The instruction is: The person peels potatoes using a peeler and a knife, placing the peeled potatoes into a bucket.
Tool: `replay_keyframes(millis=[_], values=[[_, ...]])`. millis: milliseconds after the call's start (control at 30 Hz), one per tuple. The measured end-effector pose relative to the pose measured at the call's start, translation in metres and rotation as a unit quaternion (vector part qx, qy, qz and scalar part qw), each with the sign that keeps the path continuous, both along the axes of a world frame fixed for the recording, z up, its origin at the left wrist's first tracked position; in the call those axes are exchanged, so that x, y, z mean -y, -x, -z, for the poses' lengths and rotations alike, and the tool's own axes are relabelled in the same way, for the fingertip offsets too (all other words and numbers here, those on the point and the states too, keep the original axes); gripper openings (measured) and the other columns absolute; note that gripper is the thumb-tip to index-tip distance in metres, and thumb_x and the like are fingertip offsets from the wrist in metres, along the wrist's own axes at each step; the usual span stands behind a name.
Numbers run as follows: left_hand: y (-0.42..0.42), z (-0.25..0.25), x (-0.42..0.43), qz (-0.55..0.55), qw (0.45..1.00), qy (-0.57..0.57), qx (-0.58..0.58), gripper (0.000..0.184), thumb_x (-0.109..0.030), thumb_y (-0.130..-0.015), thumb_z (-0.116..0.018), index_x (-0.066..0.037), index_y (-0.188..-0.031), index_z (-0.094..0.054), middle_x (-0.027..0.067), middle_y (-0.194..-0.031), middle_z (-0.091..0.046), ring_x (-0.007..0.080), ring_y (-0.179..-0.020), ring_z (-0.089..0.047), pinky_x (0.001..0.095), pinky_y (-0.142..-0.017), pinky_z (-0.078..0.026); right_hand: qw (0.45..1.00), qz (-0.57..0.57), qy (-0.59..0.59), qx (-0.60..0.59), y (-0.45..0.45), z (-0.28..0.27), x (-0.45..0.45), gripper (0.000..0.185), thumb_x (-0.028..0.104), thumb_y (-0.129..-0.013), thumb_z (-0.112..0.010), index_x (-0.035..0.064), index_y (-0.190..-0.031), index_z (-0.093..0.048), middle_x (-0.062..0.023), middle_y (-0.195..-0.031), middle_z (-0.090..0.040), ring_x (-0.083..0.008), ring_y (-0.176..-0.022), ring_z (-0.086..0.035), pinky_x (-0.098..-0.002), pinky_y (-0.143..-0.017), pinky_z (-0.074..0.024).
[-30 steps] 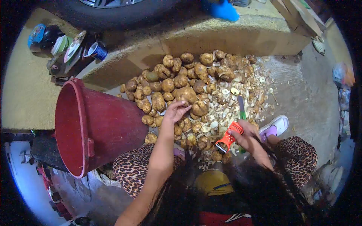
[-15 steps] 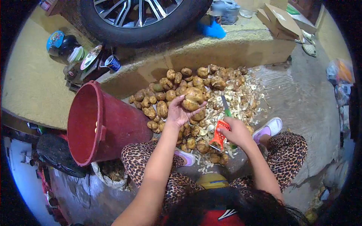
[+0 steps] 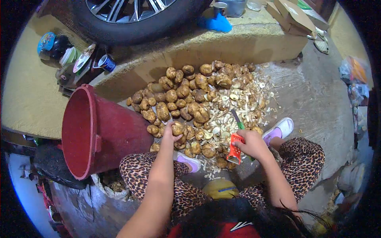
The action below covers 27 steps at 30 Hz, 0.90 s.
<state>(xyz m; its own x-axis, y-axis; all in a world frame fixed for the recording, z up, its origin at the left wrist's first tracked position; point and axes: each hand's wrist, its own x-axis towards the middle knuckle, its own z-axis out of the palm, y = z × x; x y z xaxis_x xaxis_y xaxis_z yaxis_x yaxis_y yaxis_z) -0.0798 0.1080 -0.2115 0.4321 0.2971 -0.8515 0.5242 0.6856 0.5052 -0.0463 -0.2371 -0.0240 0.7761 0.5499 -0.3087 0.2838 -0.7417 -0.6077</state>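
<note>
My left hand [image 3: 171,132] is closed around a brown potato [image 3: 178,128], low over the near left side of a heap of unpeeled potatoes [image 3: 171,95]. In my right hand [image 3: 254,143] are an orange peeler [image 3: 235,148], its blade end pointing down, and a knife [image 3: 237,119] with a green handle, its blade pointing away from me. Beneath that hand lie pale peelings [image 3: 226,115], spread over the right part of the heap. A large, lumpy potato [image 3: 200,113] rests on the heap beyond my left hand.
A tilted red bucket [image 3: 119,129] stands to the left, with a white sack [image 3: 115,190] below it. Behind the heap runs a concrete step [image 3: 238,51] bearing a car wheel [image 3: 139,23], a blue bag [image 3: 218,23] and a cardboard box [image 3: 289,18]. My feet flank the heap.
My left hand has gone down and toward me, leaving the large potato on the heap and taking hold of a smaller one. My right hand still holds the peeler and knife.
</note>
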Motion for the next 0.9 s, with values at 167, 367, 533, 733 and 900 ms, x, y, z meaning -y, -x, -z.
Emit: replay_keyframes(millis=[167, 367, 533, 733, 900], values=[[-0.017, 0.048, -0.017, 0.152, 0.943, -0.293, -0.036, 0.036, -0.030, -0.072, -0.058, -0.007, -0.101, -0.057, 0.0131, -0.103, -0.059, 0.0295, -0.096, -0.055, 0.0416, -0.083, -0.040, 0.998, -0.011, 0.028, -0.048, -0.015, 0.020, -0.023, 0.027, 0.027, -0.073, -0.063, 0.0024, -0.082, -0.055, -0.0189, -0.074, -0.059, -0.0368, -0.074, -0.058, -0.0440, -0.066, -0.0451], [-0.082, 0.072, -0.023, 0.414, 0.645, -0.642, 0.028, 0.037, -0.011, -0.070, -0.059, -0.001, -0.105, -0.055, 0.0246, -0.104, -0.055, 0.0349, -0.095, -0.055, 0.0416, -0.081, -0.044, 0.996, -0.007, 0.024, -0.088, -0.029, 0.044, -0.032, 0.027, 0.027, -0.075, -0.063, 0.0016, -0.080, -0.054, -0.0186, -0.071, -0.057, -0.0348, -0.069, -0.056, -0.0407, -0.062, -0.0435], [-0.141, 0.059, 0.010, 0.566, 0.634, -0.526, 0.043, 0.046, -0.006, -0.074, -0.050, -0.002, -0.120, -0.045, 0.0217, -0.117, -0.049, 0.0371, -0.108, -0.046, 0.0439, -0.091, -0.039, 0.992, -0.002, -0.106, -0.071, -0.033, 0.086, -0.016, 0.031, 0.031, -0.077, -0.060, 0.0004, -0.081, -0.055, -0.0183, -0.071, -0.056, -0.0332, -0.073, -0.057, -0.0396, -0.065, -0.0429], [-0.156, 0.095, 0.008, 0.640, 0.592, -0.489, -0.002, 0.062, -0.010, -0.070, -0.058, -0.005, -0.127, -0.035, 0.0228, -0.125, -0.040, 0.0368, -0.114, -0.042, 0.0434, -0.095, -0.037, 0.991, 0.034, -0.021, -0.127, -0.043, 0.054, -0.027, 0.029, 0.028, -0.075, -0.061, 0.0011, -0.083, -0.054, -0.0204, -0.075, -0.055, -0.0385, -0.075, -0.054, -0.0424, -0.066, -0.0419], [-0.142, 0.074, -0.005, 0.627, 0.641, -0.442, -0.010, 0.076, -0.015, -0.055, -0.074, -0.003, -0.121, -0.038, 0.0238, -0.116, -0.045, 0.0379, -0.108, -0.046, 0.0401, -0.091, -0.040, 0.991, 0.019, 0.030, -0.130, -0.045, 0.053, -0.032, 0.026, 0.027, -0.076, -0.059, 0.0036, -0.084, -0.052, -0.0201, -0.075, -0.057, -0.0393, -0.074, -0.056, -0.0464, -0.065, -0.0432]])
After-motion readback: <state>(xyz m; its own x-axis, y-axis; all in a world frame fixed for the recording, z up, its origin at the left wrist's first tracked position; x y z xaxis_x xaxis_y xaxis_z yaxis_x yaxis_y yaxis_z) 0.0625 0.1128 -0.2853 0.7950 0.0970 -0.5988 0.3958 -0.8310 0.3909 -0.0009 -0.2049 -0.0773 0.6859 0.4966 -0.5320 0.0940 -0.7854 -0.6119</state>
